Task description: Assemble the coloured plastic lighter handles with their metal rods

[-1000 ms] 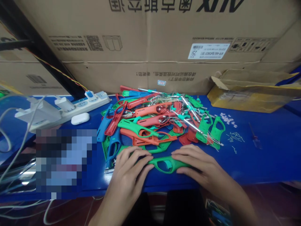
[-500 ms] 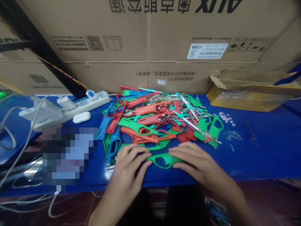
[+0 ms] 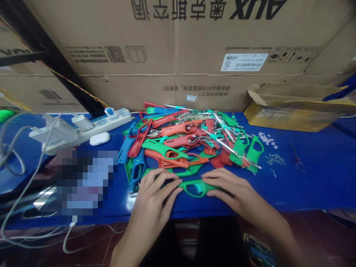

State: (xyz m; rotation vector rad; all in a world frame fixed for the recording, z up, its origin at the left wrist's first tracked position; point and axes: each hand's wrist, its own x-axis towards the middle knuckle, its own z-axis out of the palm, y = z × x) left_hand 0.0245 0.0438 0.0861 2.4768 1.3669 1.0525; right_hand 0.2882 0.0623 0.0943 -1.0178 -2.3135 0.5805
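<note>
Between my two hands is a green gas lighter [image 3: 188,188] with a teal trigger inside its loop. My left hand [image 3: 158,191] pinches its left end between thumb and fingers. The thumb and fingers of my right hand [image 3: 233,187] close on the right end, hiding much of that part. Just beyond my hands lies a heap of lighter parts: a green casing [image 3: 164,149], an orange casing [image 3: 180,128], a blue casing [image 3: 138,167] and metal tubes [image 3: 222,143] with thin white wires.
Small pink pieces [image 3: 267,139], thin pale pins [image 3: 275,159] and a screwdriver [image 3: 297,159] lie to the right. An open cardboard box [image 3: 286,115] stands behind them. At left are a power strip [image 3: 97,126], a white earphone case [image 3: 99,138] and a blurred-out phone [image 3: 86,189].
The view has shifted slightly, so most things sit a little differently in the picture. Both hands keep their grip on the green lighter, with hardly any other movement.
</note>
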